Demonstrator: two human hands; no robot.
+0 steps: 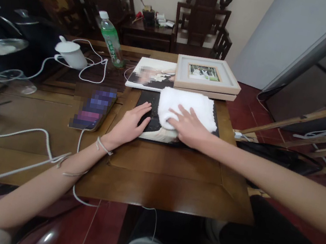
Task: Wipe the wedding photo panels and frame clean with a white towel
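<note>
A dark flat picture panel [153, 123] with a pale figure along its near edge lies on the table. My left hand [131, 122] rests on its left side, fingers stretched out and thumb apart, holding nothing. On the panel's right part is a folded white towel [191, 106], which covers much of the picture. My right hand [191, 129] bears down on the towel, holding it against the panel. Its fingers spread over the cloth, and its thumb side is at the rolled near-left edge.
Behind the panel lie a white-edged photo print [150, 79] and stacked wooden picture frames [206, 79]. To the left are a phone [94, 108], a green-labelled bottle [111, 41], a lidded white cup [72, 54] and loose white cables [35, 130]. The wooden table's [166, 190] front edge is near my lap.
</note>
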